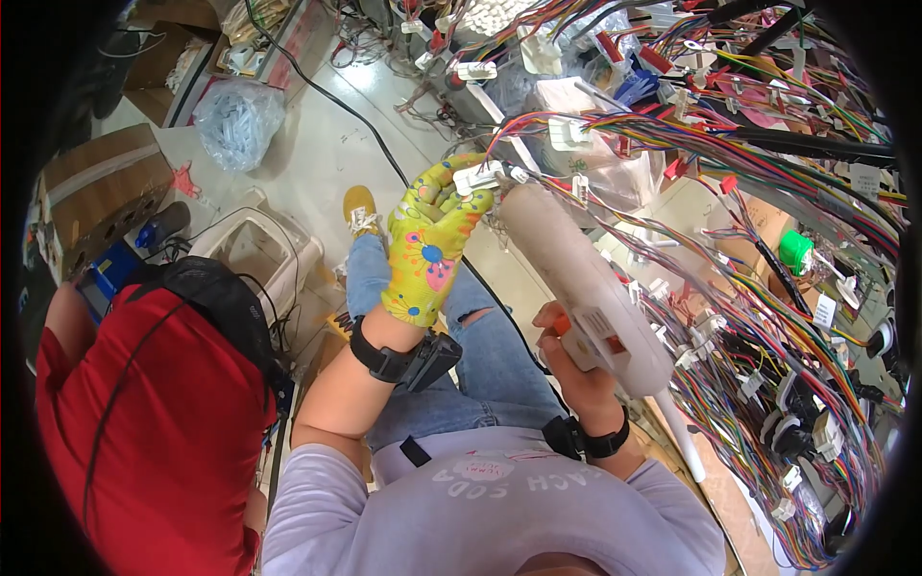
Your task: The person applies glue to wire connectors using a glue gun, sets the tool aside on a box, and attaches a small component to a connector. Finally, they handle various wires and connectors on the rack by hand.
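My left hand point(429, 252), in a yellow-green flowered glove, pinches a white plastic connector point(477, 179) between its thumb and fingers. Thin coloured wires run from this connector to the right. My right hand point(582, 380) is bare and wraps round the handle of a whitish glue gun point(581, 274) with an orange trigger. The gun's front end is close beside the connector; whether they touch I cannot tell. A white glue stick point(684, 440) sticks out of the gun's rear end.
Bundles of multicoloured wires point(730, 144) with white connectors fill the right side. A green spool point(795, 252) is among them. At left are a person in red point(163, 432), a pale plastic bin point(305, 252), a cardboard box point(101, 192) and a clear bag point(237, 125). A black cable point(336, 101) crosses the floor.
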`<state>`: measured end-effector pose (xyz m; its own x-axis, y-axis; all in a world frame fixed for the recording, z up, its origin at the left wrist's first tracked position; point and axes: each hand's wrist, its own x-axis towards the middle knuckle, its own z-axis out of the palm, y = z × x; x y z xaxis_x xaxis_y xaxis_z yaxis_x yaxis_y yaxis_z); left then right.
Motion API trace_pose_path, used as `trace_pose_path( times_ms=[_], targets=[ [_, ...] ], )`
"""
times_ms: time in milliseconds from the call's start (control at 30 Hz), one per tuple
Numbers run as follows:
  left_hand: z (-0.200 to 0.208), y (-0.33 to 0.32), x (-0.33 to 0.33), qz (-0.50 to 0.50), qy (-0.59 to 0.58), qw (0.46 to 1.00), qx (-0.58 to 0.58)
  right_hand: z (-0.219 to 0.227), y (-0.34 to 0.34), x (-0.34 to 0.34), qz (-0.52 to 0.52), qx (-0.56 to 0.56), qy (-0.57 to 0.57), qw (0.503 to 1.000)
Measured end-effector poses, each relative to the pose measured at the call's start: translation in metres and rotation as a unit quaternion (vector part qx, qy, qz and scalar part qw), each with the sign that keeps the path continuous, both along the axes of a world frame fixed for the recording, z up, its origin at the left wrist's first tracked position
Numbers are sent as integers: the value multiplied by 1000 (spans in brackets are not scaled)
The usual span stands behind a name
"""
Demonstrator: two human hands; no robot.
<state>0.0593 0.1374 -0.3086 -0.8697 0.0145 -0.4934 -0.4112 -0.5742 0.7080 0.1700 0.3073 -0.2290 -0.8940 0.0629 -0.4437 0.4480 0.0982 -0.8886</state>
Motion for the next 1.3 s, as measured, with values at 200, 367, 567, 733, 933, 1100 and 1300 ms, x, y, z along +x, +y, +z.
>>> trace_pose_path(
  times_ms=[200, 367, 567, 733, 933, 1100, 1300],
  targets=[
    [1, -1, 1, -18, -2, 1000, -9, 1, 1, 2, 61, -9, -11, 998],
    [3, -3, 0, -19, -5, 999, -35, 5, 0, 2, 89, 37, -24, 995],
    [6, -4, 0, -19, -6, 999, -36, 4, -2, -1, 114, 32, -2, 993],
    [8, -5, 0, -16, -4, 1000, -25, 8, -2, 0, 107, 56, -18, 993],
    [7, -6, 0, -15, -9, 1000, -25, 3, -1, 1, 104, 45, -6, 993],
    [3, -5, 1, -4, 5, 1000, -6, 2, 1, -1, 105, 52, 8, 993],
    [0, -6, 2, -11, 2, 1000, -10, 3, 2, 0, 97, 69, -14, 993]
  ],
)
